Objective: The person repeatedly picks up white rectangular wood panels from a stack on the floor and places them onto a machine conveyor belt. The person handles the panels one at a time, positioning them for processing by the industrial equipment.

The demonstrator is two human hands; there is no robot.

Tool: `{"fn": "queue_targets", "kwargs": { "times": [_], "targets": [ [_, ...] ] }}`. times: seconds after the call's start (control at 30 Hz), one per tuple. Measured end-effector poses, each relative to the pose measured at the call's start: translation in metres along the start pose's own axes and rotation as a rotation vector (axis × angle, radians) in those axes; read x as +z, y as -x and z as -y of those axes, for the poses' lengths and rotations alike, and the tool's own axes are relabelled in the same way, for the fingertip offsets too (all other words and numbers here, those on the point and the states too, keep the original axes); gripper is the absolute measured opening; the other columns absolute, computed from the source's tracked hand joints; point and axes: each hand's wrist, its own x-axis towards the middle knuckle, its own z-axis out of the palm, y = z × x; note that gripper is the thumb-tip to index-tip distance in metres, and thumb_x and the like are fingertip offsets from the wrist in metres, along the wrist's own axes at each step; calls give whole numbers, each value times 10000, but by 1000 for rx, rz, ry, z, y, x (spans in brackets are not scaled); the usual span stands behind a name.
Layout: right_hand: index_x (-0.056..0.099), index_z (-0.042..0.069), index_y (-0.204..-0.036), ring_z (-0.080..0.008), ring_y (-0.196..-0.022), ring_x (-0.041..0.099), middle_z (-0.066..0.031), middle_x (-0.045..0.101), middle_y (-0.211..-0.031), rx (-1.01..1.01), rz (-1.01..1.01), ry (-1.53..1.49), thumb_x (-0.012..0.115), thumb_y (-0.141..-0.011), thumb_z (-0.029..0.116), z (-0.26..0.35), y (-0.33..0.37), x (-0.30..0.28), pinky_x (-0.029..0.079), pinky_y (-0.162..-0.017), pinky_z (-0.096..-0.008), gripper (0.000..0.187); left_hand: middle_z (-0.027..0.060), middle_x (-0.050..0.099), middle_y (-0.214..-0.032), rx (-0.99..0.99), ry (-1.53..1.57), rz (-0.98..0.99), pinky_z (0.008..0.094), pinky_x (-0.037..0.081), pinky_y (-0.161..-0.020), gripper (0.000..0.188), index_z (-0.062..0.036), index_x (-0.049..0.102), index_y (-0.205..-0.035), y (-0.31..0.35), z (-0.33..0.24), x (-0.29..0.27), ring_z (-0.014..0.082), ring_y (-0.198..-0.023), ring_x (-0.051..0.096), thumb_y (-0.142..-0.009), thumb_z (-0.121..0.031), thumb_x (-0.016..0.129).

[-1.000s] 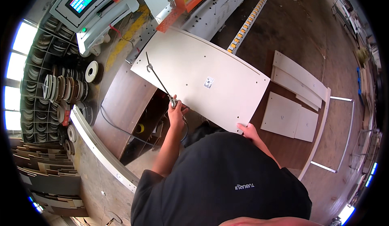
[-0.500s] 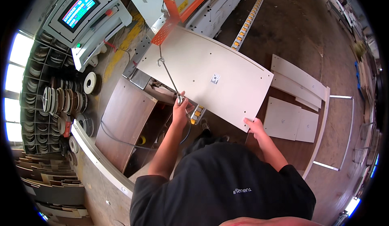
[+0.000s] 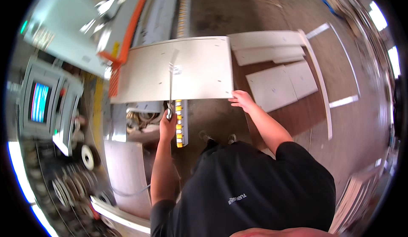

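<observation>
My left hand (image 3: 168,124) is closed round a metal air blow gun (image 3: 169,113). Its long thin nozzle reaches up over a white panel (image 3: 204,69), which has a small label and a few dark holes or marks. The panel lies across the machine's front end, its near edge towards me. At its near right corner is my right hand (image 3: 242,100), fingers stretched out and slightly apart, the tips at the edge. Motion blur hides whether they press on it.
A roller rail (image 3: 179,126) runs beneath the panel. To the right, smaller white panels (image 3: 276,86) lie on a brown board (image 3: 297,120). The edge-banding machine (image 3: 123,37) and a control screen (image 3: 40,102) stand left, with a brown cabinet (image 3: 125,160) and banding rolls (image 3: 70,186) nearer.
The view has swung, so the panel now lies nearly square to me. The blow gun stays in my left hand, its nozzle over the panel. My right hand's fingers have loosened at the corner.
</observation>
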Motion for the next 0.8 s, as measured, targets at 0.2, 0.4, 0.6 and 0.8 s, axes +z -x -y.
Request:
{"fn": "queue_targets", "kwargs": {
  "times": [0.2,0.4,0.6,0.8],
  "targets": [
    [623,70,-1069,-154,-752,660,-61,693,-968,72,-75,-30,617,-1027,335,-110,72,-112,535,-575,-317,269,220,734,-909,177,-1124,305,534,554,-767,452,-109,507,-1171,61,-42,89,411,-881,724,-988,-516,576],
    [691,12,-726,-278,-525,641,-132,667,-657,286,-171,738,546,-924,309,-284,204,-217,532,-537,-396,385,275,721,-1044,-8,-1125,255,547,527,-886,448,-66,487,-1161,75,-25,123,454,-1035,689,-1007,-482,549],
    [743,65,-839,-281,-732,701,-145,735,-867,39,-242,977,631,-918,321,-397,276,-243,557,-658,-424,291,265,724,-1049,101,-1108,391,549,518,-896,472,-53,479,-1191,92,-40,174,463,-1029,685,-1004,-481,543],
    [739,21,-904,-303,-746,671,-131,721,-819,-323,-77,113,661,-863,291,-444,209,-237,499,-741,-403,284,249,728,-1024,271,-1127,603,538,530,-870,456,-67,466,-1197,114,-56,261,438,-999,700,-1008,-478,529]
  ]
}}
